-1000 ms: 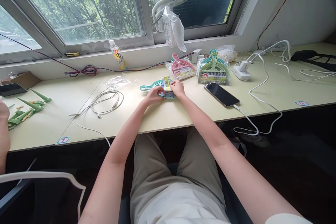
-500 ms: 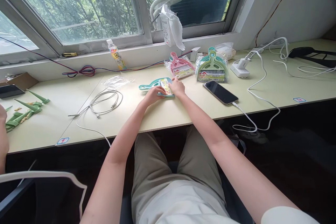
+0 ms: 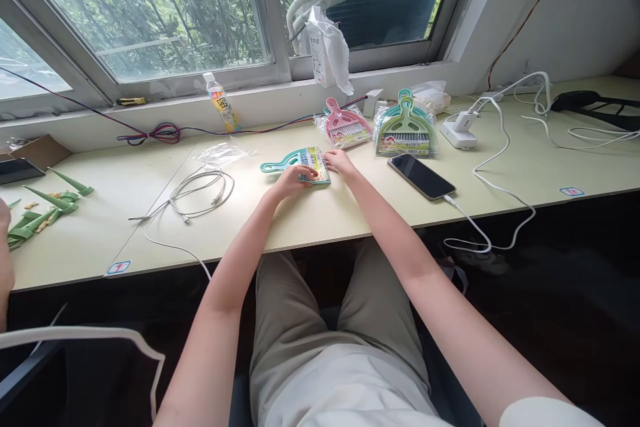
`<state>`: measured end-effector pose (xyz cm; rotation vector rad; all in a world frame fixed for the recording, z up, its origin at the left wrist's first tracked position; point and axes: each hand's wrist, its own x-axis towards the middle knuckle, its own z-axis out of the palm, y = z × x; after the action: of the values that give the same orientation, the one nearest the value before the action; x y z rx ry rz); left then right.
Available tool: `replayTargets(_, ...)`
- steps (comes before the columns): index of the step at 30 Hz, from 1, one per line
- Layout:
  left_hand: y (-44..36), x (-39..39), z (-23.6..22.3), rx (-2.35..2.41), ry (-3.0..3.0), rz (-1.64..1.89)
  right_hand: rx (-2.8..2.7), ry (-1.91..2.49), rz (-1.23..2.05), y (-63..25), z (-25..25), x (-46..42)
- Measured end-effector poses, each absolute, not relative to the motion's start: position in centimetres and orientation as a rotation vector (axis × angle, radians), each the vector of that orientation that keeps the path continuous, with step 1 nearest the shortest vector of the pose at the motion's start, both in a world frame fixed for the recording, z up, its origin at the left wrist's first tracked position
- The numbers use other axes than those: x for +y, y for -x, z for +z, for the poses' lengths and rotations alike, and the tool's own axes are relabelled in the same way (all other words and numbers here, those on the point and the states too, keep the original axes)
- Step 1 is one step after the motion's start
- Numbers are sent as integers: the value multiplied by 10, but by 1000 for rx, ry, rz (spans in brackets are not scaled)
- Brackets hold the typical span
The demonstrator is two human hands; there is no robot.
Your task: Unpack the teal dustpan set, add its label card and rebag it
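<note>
A teal mini dustpan and brush set point(image 3: 283, 163) with a yellow printed label lies flat on the table, its handle pointing left. My left hand point(image 3: 296, 181) rests over its near side, thumb and curved fingers gripping it across the label. At the set's right edge is my right hand point(image 3: 341, 163), its fingers drawn together at the label's end; whether a small thing sits between them is hidden. Behind it stands a wrapped pink dustpan and brush set point(image 3: 346, 125). Wrapped green sets point(image 3: 406, 128) lean together to the right.
A phone point(image 3: 421, 176) on a white charging cable lies right of my hands, near a plug adapter point(image 3: 459, 132). Leftward are a coiled grey cable point(image 3: 203, 195), clear plastic wrap point(image 3: 223, 155) and folded green leaves point(image 3: 45, 213). A drink bottle point(image 3: 221, 103) stands behind. Another person's hand shows far left.
My right hand has slid slightly right, off the label to the set's edge. The teal set has shifted a little left under my left hand, which keeps its grip.
</note>
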<state>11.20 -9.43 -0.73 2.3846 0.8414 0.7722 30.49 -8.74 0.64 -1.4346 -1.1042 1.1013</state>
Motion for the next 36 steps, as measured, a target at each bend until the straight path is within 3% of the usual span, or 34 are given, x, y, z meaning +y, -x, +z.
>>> replayTargets(4,-112,-94,-10,783,-2301,865,-854,1267,1326,-306,10,-90)
replayTargets(10,-114,-101,2,837,-2146,1105,-825,1307,1304,-308,14,-89)
replayTargets(16,-113,-105,8,819,-2182,1025,-791,1236,1502,-304,18,-99)
replayTargets(36,-114,-101,-4,956,-2576,962,-777,1291,1475,-304,12,-98)
